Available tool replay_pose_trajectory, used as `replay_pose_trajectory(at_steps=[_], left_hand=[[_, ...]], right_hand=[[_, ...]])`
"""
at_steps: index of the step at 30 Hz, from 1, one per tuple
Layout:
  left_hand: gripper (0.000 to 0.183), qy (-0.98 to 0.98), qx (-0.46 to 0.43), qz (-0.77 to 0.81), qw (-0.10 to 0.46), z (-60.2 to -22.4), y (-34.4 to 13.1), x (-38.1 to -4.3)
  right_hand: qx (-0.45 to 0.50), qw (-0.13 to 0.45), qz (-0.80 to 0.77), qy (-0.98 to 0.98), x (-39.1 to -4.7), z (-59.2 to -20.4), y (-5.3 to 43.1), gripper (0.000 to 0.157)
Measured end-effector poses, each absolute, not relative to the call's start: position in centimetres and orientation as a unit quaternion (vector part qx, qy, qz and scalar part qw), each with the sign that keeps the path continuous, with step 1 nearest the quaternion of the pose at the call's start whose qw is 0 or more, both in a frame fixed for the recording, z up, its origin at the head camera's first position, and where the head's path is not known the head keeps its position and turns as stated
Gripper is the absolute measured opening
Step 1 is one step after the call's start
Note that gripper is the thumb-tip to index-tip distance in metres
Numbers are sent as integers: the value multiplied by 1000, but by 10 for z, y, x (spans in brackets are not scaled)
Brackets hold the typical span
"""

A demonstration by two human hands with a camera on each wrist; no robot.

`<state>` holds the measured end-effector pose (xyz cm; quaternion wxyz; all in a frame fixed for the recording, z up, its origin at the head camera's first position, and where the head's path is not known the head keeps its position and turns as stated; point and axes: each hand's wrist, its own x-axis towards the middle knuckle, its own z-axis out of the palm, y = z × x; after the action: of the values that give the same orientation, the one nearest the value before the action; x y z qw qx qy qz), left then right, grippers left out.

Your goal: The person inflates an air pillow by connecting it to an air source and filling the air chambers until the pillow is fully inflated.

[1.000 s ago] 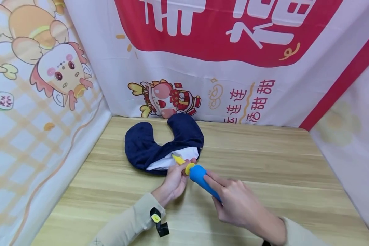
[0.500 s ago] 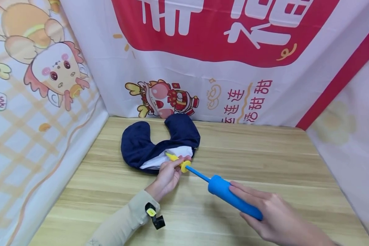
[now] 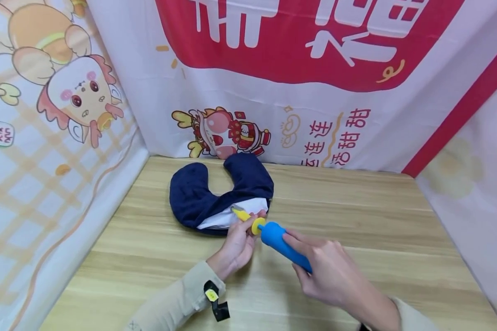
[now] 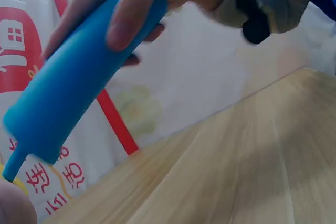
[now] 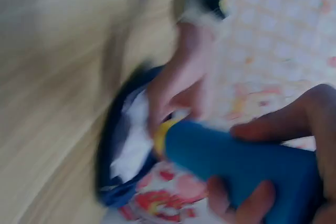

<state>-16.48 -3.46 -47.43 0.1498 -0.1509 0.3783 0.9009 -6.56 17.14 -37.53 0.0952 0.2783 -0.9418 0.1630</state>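
Note:
A navy U-shaped neck pillow (image 3: 192, 197) lies on the table, its cover open along the near side over a white inner lining (image 3: 254, 205). My left hand (image 3: 236, 248) pinches the yellow nozzle (image 3: 242, 214) of a hand pump, the tip at a small clear valve on the lining. The fingers hide part of the nozzle. Around the pump's blue barrel (image 3: 279, 240), my right hand (image 3: 335, 271) curls its fingers and thumb. Only a short piece of blue rod shows between barrel and yellow collar. In the right wrist view the barrel (image 5: 220, 161) is blurred.
The wooden table (image 3: 348, 207) runs beneath everything. A white and red printed cloth (image 3: 314, 78) hangs behind the pillow, and a checked cartoon cloth (image 3: 45, 184) borders the left side. Another pale cloth (image 3: 459, 193) stands on the right.
Half a second ago the barrel was drawn back with a long rod showing. My right hand has since pushed it toward the yellow collar. My left hand stays at the valve.

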Motion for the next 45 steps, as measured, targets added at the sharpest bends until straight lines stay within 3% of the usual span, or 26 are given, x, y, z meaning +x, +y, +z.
replay_pose_trajectory(at_steps=[6, 12, 17, 21, 25, 32, 37, 42, 45], left_hand=[[34, 406, -129, 890, 162, -474, -33, -170], [39, 403, -131, 888, 177, -477, -46, -180], [39, 398, -125, 894, 161, -482, -51, -184], [33, 396, -117, 898, 152, -487, -49, -179], [26, 398, -124, 900, 131, -490, -44, -170], [38, 407, -136, 893, 135, -486, -41, -163], [38, 409, -127, 894, 129, -484, -45, -171], [38, 400, -122, 898, 133, -483, -52, -181], [35, 398, -130, 898, 132, -483, -55, -184]], right_hand=[[301, 89, 163, -935, -72, -398, 180, 67], [316, 47, 169, -932, -41, -380, 217, 80], [302, 15, 187, -935, -26, -362, 242, 76], [269, -8, 163, -949, -22, -352, 235, 76], [283, 49, 151, -946, -35, -362, 199, 69], [329, 147, 128, -924, -75, -398, 153, 61], [354, 117, 143, -917, -77, -401, 168, 68], [351, 69, 158, -920, -53, -380, 208, 80], [349, 62, 158, -922, -39, -366, 226, 77]])
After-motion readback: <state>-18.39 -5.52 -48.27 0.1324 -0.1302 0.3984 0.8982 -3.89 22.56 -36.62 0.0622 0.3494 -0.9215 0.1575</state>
